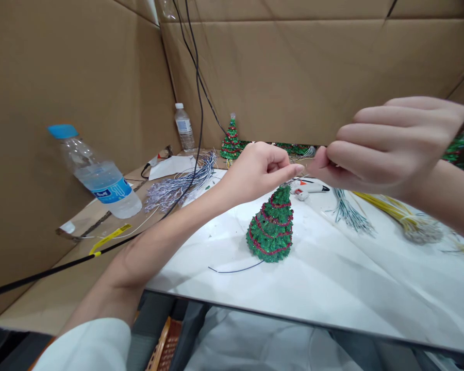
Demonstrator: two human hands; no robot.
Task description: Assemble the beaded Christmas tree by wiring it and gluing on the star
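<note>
The thin wire (300, 179) lay almost level, running left to right, just above the tip of the beaded tree (271, 226) that stood on the desk (332, 278). The left hand (257, 172) pinched one end in its fingers and the right hand (386, 147) pinched the other, the fingertips nearly meeting.

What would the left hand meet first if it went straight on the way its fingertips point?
Most likely the right hand, whose pinched fingertips sit just past the left hand above the beaded Christmas tree; depth seems matched, but one view cannot confirm.
</note>
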